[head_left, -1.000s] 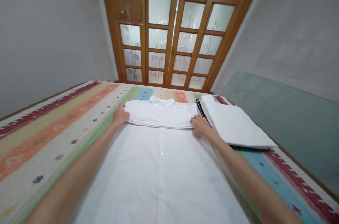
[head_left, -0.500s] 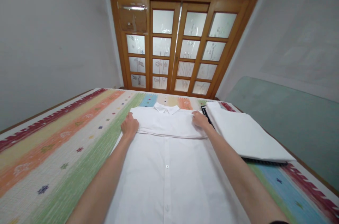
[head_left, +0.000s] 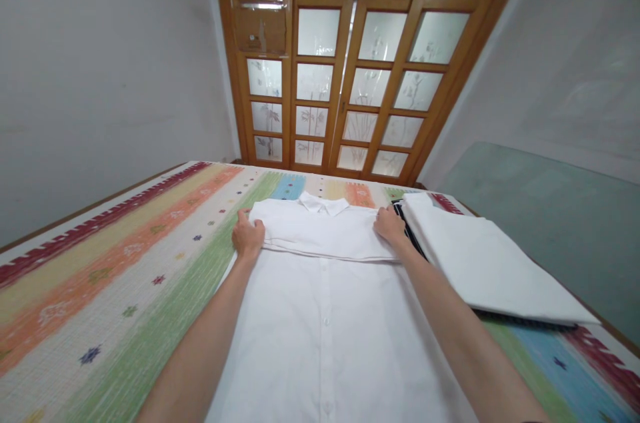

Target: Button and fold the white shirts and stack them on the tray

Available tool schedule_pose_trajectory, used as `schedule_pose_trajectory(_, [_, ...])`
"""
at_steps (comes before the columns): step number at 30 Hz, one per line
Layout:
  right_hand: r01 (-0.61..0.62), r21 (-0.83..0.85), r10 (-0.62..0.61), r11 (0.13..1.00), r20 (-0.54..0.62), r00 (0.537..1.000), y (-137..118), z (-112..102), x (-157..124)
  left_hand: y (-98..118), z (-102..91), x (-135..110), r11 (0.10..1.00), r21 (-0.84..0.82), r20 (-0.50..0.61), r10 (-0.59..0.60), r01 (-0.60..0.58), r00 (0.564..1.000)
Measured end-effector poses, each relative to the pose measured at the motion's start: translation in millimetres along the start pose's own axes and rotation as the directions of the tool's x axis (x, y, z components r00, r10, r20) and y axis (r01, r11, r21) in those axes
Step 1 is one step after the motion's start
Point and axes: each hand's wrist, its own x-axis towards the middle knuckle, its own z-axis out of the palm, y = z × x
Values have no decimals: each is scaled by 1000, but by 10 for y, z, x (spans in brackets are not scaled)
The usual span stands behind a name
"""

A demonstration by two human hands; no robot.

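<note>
A white button-up shirt (head_left: 295,316) lies front side up, its collar (head_left: 324,204) at the far end and its buttons running down the middle. Across the chest is a folded band of white cloth (head_left: 320,236), apparently the sleeves. My left hand (head_left: 249,236) is closed on the shirt's left edge near the shoulder, thumb on top. Over at the right shoulder, my right hand (head_left: 390,226) pinches the opposite edge with bent fingers. The fingertips of both hands are partly hidden.
A stack of folded white cloth (head_left: 485,263) with dark striped fabric beneath lies to the right. Under everything spreads a striped, multicoloured cover (head_left: 125,276). A pale green panel (head_left: 540,216) stands along the right side. Wooden glazed doors (head_left: 350,90) are beyond the far edge.
The view has shifted slightly, so everything sits a little further right. Both hands keep their places on the shirt's edges, and the fold looks nearly the same.
</note>
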Motion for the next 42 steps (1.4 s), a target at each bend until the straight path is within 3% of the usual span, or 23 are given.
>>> schedule_pose_trajectory(5, [-45, 30, 48, 999, -120, 992, -73, 81, -1, -39, 22, 11, 998, -58, -25, -10, 8, 1000])
schedule_pose_trajectory(9, [-36, 30, 40, 999, -142, 989, -101, 167, 3, -67, 39, 19, 998, -61, 1, -11, 11, 1000])
schedule_pose_trajectory(14, [9, 55, 2, 998, -194, 981, -81, 238, -70, -91, 38, -1, 990, -9, -56, 138, -139, 989])
schedule_pose_trajectory(18, [110, 37, -101, 993, -190, 977, -108, 270, -221, -70, 70, -18, 915, 107, -86, 397, -388, 914])
schedule_pose_trajectory(22, [201, 53, -201, 978, -13, 980, -121, 344, -393, -45, 153, -24, 806, 53, 148, 577, -589, 803])
schedule_pose_trajectory(25, [208, 86, -215, 974, 90, 972, -57, 383, -451, -59, 203, -25, 787, 94, 355, 545, -609, 759])
schedule_pose_trajectory(29, [157, 130, -176, 979, 145, 974, 51, 374, -387, -90, 203, -33, 773, 172, 481, 475, -611, 737])
schedule_pose_trajectory(34, [58, 133, -81, 989, 171, 982, 128, 378, -191, -80, 145, -63, 747, 186, 534, 468, -638, 704])
schedule_pose_trajectory(42, [-25, 76, 18, 997, 88, 996, 201, 415, 3, -89, 170, -68, 766, 160, 491, 486, -623, 723])
